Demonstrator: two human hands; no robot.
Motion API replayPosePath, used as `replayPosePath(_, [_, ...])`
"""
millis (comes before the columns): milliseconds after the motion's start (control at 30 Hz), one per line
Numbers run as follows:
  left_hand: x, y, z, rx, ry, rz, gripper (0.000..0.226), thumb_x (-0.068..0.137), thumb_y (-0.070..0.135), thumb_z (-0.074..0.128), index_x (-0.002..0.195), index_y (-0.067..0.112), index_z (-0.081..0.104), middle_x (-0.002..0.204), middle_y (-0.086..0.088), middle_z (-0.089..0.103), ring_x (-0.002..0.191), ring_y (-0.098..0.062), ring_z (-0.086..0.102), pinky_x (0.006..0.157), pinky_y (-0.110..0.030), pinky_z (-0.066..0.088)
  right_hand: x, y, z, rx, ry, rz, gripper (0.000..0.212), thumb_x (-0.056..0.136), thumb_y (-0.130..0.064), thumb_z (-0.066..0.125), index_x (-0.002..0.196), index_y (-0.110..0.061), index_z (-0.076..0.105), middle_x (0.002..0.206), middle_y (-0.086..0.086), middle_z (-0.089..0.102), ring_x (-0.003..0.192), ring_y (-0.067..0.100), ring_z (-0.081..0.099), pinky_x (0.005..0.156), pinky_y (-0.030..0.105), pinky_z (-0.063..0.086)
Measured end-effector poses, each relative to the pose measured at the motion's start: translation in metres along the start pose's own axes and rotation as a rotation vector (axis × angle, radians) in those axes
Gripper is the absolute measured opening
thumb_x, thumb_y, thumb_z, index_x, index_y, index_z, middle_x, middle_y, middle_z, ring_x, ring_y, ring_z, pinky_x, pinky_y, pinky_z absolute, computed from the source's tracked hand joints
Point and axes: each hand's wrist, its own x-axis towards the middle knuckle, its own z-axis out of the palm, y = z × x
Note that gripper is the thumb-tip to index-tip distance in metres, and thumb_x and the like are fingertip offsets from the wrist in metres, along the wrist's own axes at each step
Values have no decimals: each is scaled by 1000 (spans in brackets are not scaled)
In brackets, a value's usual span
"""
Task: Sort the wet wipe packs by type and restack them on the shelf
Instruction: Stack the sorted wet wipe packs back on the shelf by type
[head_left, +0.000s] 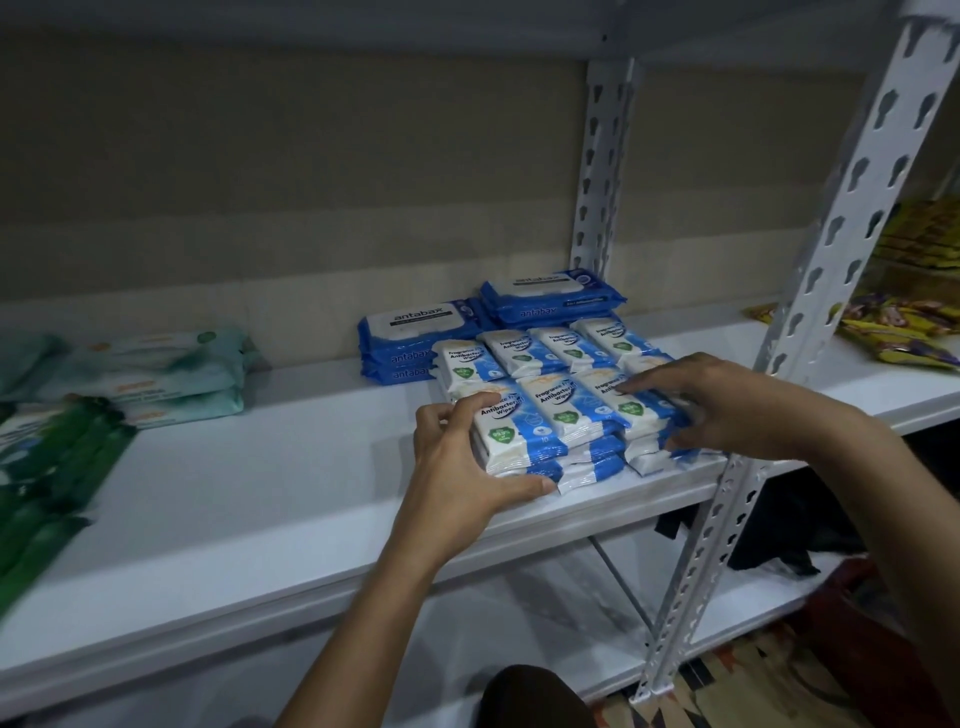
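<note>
shelf (270, 483), white board, taken as landmark; entries run left to right along it.

item 1: dark green packs (47, 467), far left end of the shelf, blurred, lying slanted. type not readable.

item 2: pale green packs (171, 371), left part of the shelf toward its back, stacked flat. kept apart from the blue sorts, likely so each type has its own spot.

item 3: dark blue packs (415, 340), back of the shelf right of middle, in two neat piles side by side; the larger size sits behind, probably so the small ones stay reachable.

item 4: small white-and-blue packs (550, 410), front of the shelf right of middle, touching the dark blue piles behind. laid in rows, several layers deep.

item 5: your left hand (462, 467), at the left front corner of the small packs. fingers curl over the top of the corner pack, thumb tucked along the stack's front edge; you are clamping that corner, seemingly to square it.

item 6: your right hand (727, 405), at the right side of the same block. fingers extended flat over the top packs, thumb at the front edge, pressing rather than lifting. both hands brace opposite sides so the layers line up.

item 7: post (810, 291), slotted metal, standing at the shelf's front edge, just right of the block.

item 8: yellow packets (904, 332), beyond the post on the shelf's far right; not wipes.
</note>
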Motion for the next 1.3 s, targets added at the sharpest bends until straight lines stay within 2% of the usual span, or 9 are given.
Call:
replayPosePath(100, [0,-1,0,3,-7,-2,101,48,52,97,134,55,43,129,14,31,126,-13,46,107,-37,49,1,-1,0,25,-29,18,86,72,-51,85,141,-58,36,153,-21,37,136,10,31,115,40,34])
replayPosePath(267, [1,-1,0,0,-15,-1,101,50,48,98,133,57,42,128,16,30,128,-13,45,106,-37,50,6,-4,5,-51,23,-7,79,73,-56,83,133,-57,33,150,-18,36,130,11,28,111,39,34])
replayPosePath(533, [2,-3,-1,-28,-16,-2,93,56,40,97,130,57,44,126,16,31,125,-14,48,105,-37,51,3,-7,6,-81,34,-1,71,84,-31,79,132,-57,33,152,-17,35,123,10,32,106,38,37])
replayPosePath(700, [1,-3,0,-27,2,4,94,52,48,97,129,58,44,126,16,31,124,-12,49,104,-36,52,-6,-9,-13,31,-125,46,74,85,-17,74,140,-50,38,151,-16,37,131,10,39,110,35,38])
replayPosePath(833, [-1,1,0,-13,8,-12,97,49,54,96,130,56,44,126,17,28,126,-14,45,108,-36,48,2,-17,-34,183,71,176,52,100,-37,57,147,-38,35,142,-1,49,112,18,58,96,33,45])
replayPosePath(900, [-2,4,-1,4,6,-24,97,49,55,96,131,56,43,126,14,28,127,-14,44,108,-36,47,21,-20,-21,168,136,339,56,101,-48,51,150,-31,28,137,10,55,103,26,63,96,40,49])
replayPosePath(1067, [-4,8,-4,-28,-16,-48,93,53,67,89,133,57,42,126,14,35,125,-11,47,107,-33,47,49,-19,18,187,136,706,76,98,-68,36,151,-14,27,144,20,50,126,40,52,95,44,45])
replayPosePath(1133, [-3,11,-3,-23,4,-54,89,61,69,83,137,54,39,129,13,35,129,-12,45,109,-34,46,53,-18,20,173,193,746,79,96,-70,38,148,-10,30,143,19,49,127,40,51,89,43,43])
replayPosePath(1300, [-4,16,2,27,35,-101,118,63,77,75,156,41,12,140,10,28,139,-12,31,113,-39,38,58,-12,12,265,138,722,94,94,-75,38,155,-6,20,148,21,47,129,39,51,96,42,45])
